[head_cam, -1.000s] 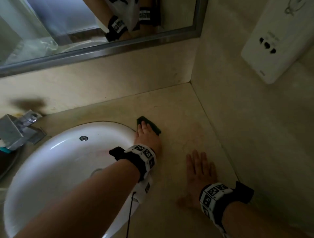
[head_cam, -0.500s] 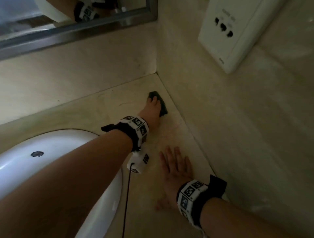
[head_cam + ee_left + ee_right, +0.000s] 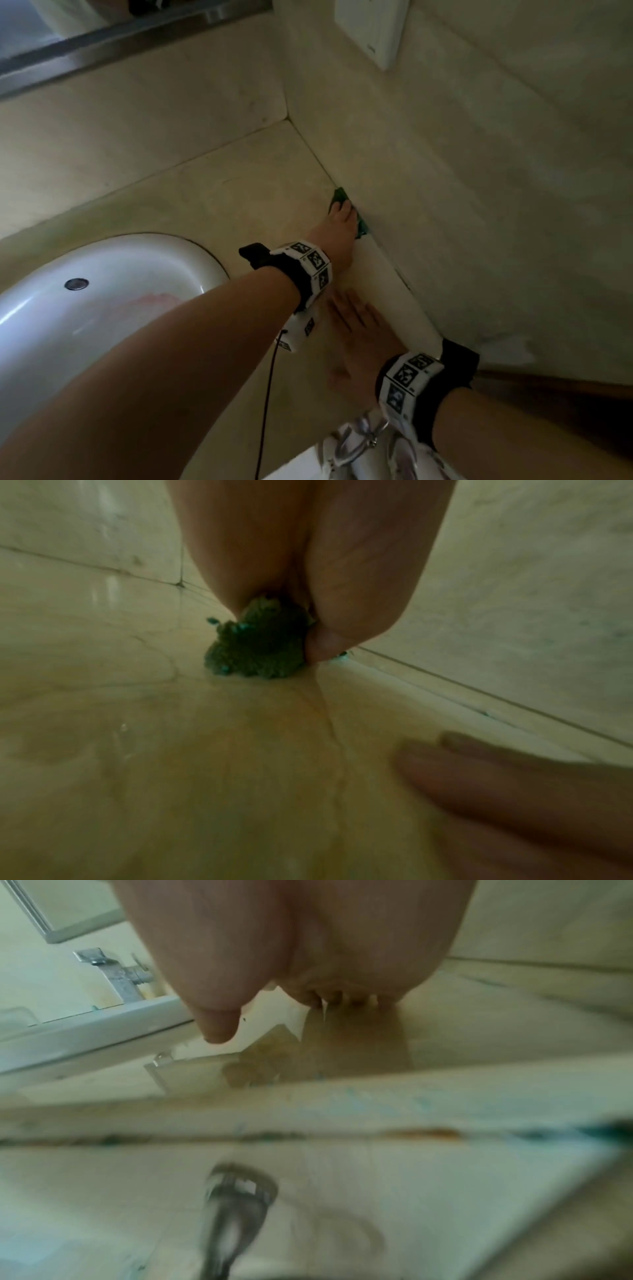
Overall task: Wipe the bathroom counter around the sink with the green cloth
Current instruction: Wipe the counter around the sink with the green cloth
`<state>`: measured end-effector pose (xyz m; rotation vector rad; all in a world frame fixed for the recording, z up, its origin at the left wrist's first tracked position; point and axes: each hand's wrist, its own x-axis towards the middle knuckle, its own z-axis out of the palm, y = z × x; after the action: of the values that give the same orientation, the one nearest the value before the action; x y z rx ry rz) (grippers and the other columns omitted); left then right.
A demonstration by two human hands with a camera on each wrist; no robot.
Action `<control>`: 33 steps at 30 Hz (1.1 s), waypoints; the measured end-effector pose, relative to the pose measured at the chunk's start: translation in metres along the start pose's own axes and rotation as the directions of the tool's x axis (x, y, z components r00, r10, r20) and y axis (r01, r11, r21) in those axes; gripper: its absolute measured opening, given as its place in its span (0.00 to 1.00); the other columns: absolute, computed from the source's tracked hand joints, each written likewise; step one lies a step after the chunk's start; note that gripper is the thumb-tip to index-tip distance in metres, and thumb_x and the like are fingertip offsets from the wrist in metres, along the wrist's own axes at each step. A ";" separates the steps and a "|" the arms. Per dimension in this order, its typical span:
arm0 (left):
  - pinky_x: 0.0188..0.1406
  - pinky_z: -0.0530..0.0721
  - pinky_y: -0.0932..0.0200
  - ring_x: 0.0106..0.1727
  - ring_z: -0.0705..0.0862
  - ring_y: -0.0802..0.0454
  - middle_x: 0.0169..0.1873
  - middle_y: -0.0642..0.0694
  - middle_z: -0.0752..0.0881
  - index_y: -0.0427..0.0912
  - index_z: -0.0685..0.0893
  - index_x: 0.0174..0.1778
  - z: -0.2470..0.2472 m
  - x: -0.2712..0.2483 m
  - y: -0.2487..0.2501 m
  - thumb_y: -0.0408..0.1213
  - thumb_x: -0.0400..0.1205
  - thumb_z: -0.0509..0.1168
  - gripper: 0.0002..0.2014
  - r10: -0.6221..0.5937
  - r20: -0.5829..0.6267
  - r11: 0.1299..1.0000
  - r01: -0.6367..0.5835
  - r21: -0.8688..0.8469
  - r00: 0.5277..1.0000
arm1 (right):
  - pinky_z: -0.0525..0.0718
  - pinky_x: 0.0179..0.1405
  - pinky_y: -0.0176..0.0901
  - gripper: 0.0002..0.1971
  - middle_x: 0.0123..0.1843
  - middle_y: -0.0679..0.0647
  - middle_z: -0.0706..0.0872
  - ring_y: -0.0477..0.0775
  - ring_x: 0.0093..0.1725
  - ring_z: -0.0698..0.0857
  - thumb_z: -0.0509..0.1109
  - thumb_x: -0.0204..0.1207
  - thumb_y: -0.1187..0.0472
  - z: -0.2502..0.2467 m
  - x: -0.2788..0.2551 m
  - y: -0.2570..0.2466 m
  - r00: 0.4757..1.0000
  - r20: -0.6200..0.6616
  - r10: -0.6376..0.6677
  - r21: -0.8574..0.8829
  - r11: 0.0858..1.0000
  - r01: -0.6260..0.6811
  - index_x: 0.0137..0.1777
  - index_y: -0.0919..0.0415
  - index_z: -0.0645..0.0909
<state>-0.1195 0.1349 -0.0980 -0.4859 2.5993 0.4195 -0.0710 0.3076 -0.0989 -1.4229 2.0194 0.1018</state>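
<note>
- i have the left hand [image 3: 337,224] out at the far right of the bench [image 3: 219,202], fingers laid out straight and pressing the green cloth [image 3: 340,196] flat; the cloth now sits hard against the side wall [image 3: 445,192], in the seam where wall meets bench.
- left wrist view: the cloth [image 3: 255,647] is bunched under the fingertips [image 3: 329,645], touching the bench, just beside the wall joint.
- right hand [image 3: 356,335] lies flat and open on the bench near the front edge, holding nothing; i judge it is only a brace.
- against a second ago: the cloth was beside the sink [image 3: 102,291] rim; half a second ago it was partway across; now it is at the wall. one stroke has run sink-to-wall.
- the right hand has not shifted on the bench over that time.
- my reading: this strip right of the sink is covered; the back corner and the rest of the sink surround are likely still to do.
</note>
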 end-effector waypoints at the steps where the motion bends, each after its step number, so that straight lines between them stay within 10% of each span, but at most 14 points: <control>1: 0.82 0.59 0.45 0.85 0.41 0.42 0.84 0.41 0.39 0.36 0.41 0.84 0.003 -0.003 0.005 0.27 0.84 0.55 0.36 0.004 -0.015 1.000 -0.004 0.018 1.000 | 0.32 0.80 0.51 0.50 0.75 0.49 0.19 0.54 0.82 0.28 0.61 0.77 0.40 0.005 -0.015 0.005 1.000 -0.007 -0.019 0.009 1.000 0.019 0.80 0.59 0.26; 6: 0.83 0.55 0.49 0.85 0.43 0.41 0.84 0.40 0.42 0.36 0.44 0.84 0.021 -0.026 0.035 0.28 0.84 0.57 0.36 0.031 -0.039 0.999 -0.030 0.034 0.999 | 0.38 0.82 0.45 0.43 0.82 0.45 0.28 0.47 0.82 0.32 0.55 0.80 0.42 0.024 -0.080 0.021 0.999 -0.041 0.022 0.089 0.996 -0.019 0.83 0.57 0.34; 10: 0.83 0.54 0.50 0.85 0.43 0.41 0.85 0.41 0.42 0.37 0.45 0.84 0.041 -0.047 0.062 0.28 0.84 0.58 0.36 0.035 -0.038 0.999 -0.035 -0.011 0.999 | 0.72 0.66 0.44 0.43 0.76 0.59 0.74 0.56 0.72 0.79 0.69 0.60 0.40 0.045 -0.111 0.027 0.985 -0.096 0.142 -0.028 0.989 -0.145 0.72 0.67 0.76; 15: 0.83 0.53 0.51 0.85 0.44 0.43 0.85 0.42 0.43 0.39 0.47 0.84 0.074 -0.084 0.100 0.29 0.83 0.59 0.36 0.096 -0.087 0.994 -0.100 -0.040 0.992 | 0.85 0.56 0.48 0.43 0.65 0.62 0.85 0.59 0.62 0.87 0.79 0.48 0.42 0.060 -0.138 0.037 0.964 -0.138 0.227 -0.051 0.971 -0.235 0.62 0.70 0.84; 20: 0.82 0.55 0.52 0.85 0.47 0.44 0.85 0.43 0.49 0.38 0.55 0.84 0.107 -0.132 0.129 0.27 0.84 0.56 0.31 0.236 -0.052 0.972 -0.237 -0.002 0.970 | 0.47 0.83 0.45 0.38 0.86 0.58 0.41 0.55 0.85 0.44 0.58 0.80 0.56 0.041 -0.154 0.031 0.964 -0.109 0.242 0.059 0.970 -0.236 0.84 0.64 0.42; 25: 0.75 0.71 0.42 0.82 0.61 0.39 0.82 0.40 0.63 0.34 0.68 0.78 0.138 -0.208 0.097 0.27 0.79 0.42 0.29 0.188 -0.148 0.977 -0.200 -0.070 0.971 | 0.49 0.83 0.44 0.39 0.86 0.55 0.40 0.54 0.85 0.43 0.59 0.80 0.61 0.036 -0.135 0.013 0.983 -0.095 0.160 0.025 0.987 -0.158 0.84 0.62 0.40; 33: 0.80 0.57 0.59 0.85 0.46 0.53 0.85 0.50 0.48 0.43 0.53 0.84 0.181 -0.339 0.030 0.20 0.80 0.51 0.36 -0.374 -0.182 0.915 0.330 -0.230 0.909 | 0.47 0.84 0.47 0.38 0.86 0.55 0.38 0.56 0.85 0.41 0.58 0.81 0.57 0.044 -0.094 -0.045 0.997 0.049 -0.067 -0.145 0.987 0.073 0.84 0.62 0.39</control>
<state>0.2191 0.3181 -0.0800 -1.1118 2.6094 0.5206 0.0068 0.3839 -0.0676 -1.5671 1.9573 0.2544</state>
